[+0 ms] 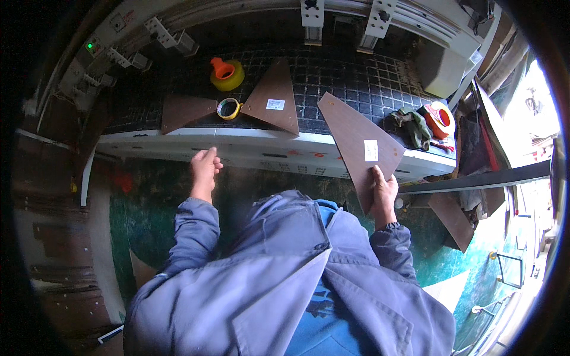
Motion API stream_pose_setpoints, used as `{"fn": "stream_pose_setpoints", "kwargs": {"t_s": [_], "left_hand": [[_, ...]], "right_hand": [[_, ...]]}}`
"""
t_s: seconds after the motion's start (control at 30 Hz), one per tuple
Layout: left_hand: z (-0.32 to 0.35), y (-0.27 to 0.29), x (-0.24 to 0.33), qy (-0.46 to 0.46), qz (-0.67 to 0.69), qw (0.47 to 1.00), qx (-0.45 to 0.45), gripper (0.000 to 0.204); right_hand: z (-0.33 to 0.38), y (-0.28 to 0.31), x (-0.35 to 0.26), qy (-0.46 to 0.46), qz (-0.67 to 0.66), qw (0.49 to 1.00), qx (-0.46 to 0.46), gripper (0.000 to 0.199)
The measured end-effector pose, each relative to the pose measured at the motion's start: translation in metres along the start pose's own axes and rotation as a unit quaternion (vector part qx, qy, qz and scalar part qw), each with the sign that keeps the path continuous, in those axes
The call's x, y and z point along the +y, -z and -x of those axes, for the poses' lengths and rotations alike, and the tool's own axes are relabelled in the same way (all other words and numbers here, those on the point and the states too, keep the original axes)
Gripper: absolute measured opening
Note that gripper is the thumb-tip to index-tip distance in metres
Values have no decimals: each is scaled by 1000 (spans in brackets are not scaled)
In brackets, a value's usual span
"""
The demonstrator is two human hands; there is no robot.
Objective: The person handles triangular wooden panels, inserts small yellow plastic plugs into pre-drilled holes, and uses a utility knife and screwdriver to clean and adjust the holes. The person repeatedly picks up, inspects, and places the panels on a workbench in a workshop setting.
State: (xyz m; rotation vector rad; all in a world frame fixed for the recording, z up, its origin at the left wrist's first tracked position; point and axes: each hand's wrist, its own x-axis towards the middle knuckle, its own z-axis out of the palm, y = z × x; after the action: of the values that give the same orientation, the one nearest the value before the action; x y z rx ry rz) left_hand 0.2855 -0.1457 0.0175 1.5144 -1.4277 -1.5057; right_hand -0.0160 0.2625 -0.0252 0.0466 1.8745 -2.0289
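Upper left: green light (90,45) lit. Left of centre, on the black gridded table (320,68): left panel (189,111), brown, lying flat. Below it, in front of the table's white edge: left hand (203,173), fingers curled, thumb against them; cannot tell whether it pinches anything. Tape roll (238,111), yellow, sits between the narrow ends of left and middle panels; contact unclear. Above it, dispenser (236,79), orange and yellow. Middle panel (268,89), brown, lies just right of the roll, white label (275,104) on its face. Right of centre: right panel (356,127), brown, slanting from over the table top down past the front edge, also labelled. Right hand (385,193) pinches its lower edge, thumb on the upper face. Farther right, on the table: dark cloth (408,126), with red roll (446,114) just beside it.
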Motion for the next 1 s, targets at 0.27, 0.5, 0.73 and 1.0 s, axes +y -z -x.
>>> {"fn": "stream_pose_setpoints", "kwargs": {"t_s": [0.27,0.5,0.73,1.0], "left_hand": [[-27,-8,-11,-41,-23,999,-10,11],[-92,-27,-16,-78,-132,988,-8,6],[-152,-63,-5,-313,-400,861,15,37],[-181,-85,-1,-453,-559,691,-67,22]], "right_hand": [[-48,-19,4,-34,-13,999,-17,33],[-118,-36,20,10,142,989,31,40],[-146,-50,13,54,316,944,77,66],[-126,-59,-24,62,560,820,101,69]]}}
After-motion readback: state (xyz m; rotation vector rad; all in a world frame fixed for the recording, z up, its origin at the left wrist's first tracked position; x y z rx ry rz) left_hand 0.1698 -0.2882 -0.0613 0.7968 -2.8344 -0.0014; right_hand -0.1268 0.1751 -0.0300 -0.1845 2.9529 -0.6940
